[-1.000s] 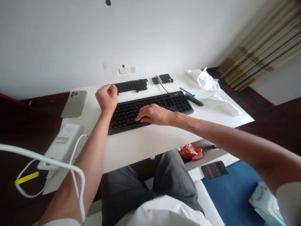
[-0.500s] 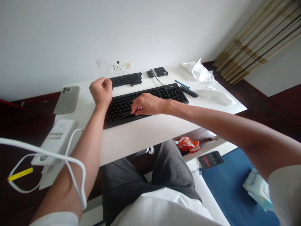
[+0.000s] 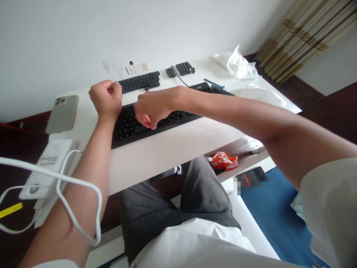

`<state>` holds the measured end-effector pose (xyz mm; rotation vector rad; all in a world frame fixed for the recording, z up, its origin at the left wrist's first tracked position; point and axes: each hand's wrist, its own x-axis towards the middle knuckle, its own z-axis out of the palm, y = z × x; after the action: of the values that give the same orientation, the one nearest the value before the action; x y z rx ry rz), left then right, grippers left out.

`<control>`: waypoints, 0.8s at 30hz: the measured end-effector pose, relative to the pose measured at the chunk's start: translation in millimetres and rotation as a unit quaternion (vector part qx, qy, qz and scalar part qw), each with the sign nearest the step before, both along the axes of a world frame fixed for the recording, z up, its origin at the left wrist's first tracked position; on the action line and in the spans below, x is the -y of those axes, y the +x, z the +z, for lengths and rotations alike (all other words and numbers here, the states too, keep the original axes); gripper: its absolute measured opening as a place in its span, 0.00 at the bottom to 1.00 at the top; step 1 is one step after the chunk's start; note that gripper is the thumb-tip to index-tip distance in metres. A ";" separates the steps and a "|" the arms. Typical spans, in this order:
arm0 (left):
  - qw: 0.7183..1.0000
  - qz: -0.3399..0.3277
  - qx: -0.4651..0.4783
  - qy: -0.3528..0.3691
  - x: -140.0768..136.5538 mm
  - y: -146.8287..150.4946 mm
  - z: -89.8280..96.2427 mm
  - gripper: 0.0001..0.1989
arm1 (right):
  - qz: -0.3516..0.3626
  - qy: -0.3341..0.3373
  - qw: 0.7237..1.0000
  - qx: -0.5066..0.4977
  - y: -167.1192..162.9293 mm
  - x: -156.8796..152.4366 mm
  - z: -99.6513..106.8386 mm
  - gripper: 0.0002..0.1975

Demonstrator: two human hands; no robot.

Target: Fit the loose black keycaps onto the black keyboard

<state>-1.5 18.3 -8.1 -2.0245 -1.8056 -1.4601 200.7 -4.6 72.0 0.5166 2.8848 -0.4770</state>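
White desk fills the middle of the scene, its near edge running bare from left to right above the person's knees, a wide clear strip between that edge and the keyboard; black keyboard lies across the desk centre, its right end hidden behind the forearm; right hand hangs over the keyboard's middle rows, curled into a loose fist with the fingers bent down toward the keys, whether it pinches anything I cannot tell; left hand is raised just past the keyboard's far left corner, fist closed, thumb tucked on top, contents hidden; the two fists sit near each other, not touching; far behind them a row of loose keycaps lies along the wall side, with smaller keycap clusters further right; grey phone rests face down by the desk's left edge, well apart from the keyboard; white power brick overhangs the near left corner, its white cable looping over the left forearm; crumpled white wrapping takes the far right corner.
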 end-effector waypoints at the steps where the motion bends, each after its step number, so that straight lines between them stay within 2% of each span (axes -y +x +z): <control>1: 1.000 -0.004 -0.002 0.004 -0.8 0.1 -0.5 0.24 | -0.003 0.012 1.000 0.017 -2.1 1.8 2.3 0.03; 4: 1.000 -0.015 -0.002 0.015 -2.7 0.2 -1.5 0.25 | -0.018 0.016 0.999 0.037 -7.1 3.8 6.7 0.09; 6: 1.000 -0.011 -0.005 0.012 -3.1 0.5 -1.3 0.25 | -0.016 0.004 1.000 0.025 -7.0 1.7 4.8 0.06; 11: 0.999 -0.002 -0.024 -0.024 -2.0 1.5 -0.4 0.27 | -0.011 -0.038 0.998 -0.056 7.2 -8.2 -16.0 0.02; 16: 0.999 0.000 0.016 -0.035 -2.4 1.6 -3.3 0.23 | -0.018 -0.121 0.981 -0.153 27.2 -15.1 -33.7 0.05; 20: 0.999 -0.009 0.018 -0.034 -2.4 1.0 -5.1 0.24 | -0.029 -0.149 0.973 -0.173 34.9 -17.5 -34.8 0.07; 24: 0.999 -0.013 0.015 -0.035 -2.3 0.6 -5.7 0.25 | -0.039 -0.147 0.974 -0.170 35.3 -16.5 -32.3 0.08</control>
<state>-0.8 20.6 -13.8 -2.0778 -1.8737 -1.4620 236.0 11.8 39.7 0.5463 3.0310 -1.0822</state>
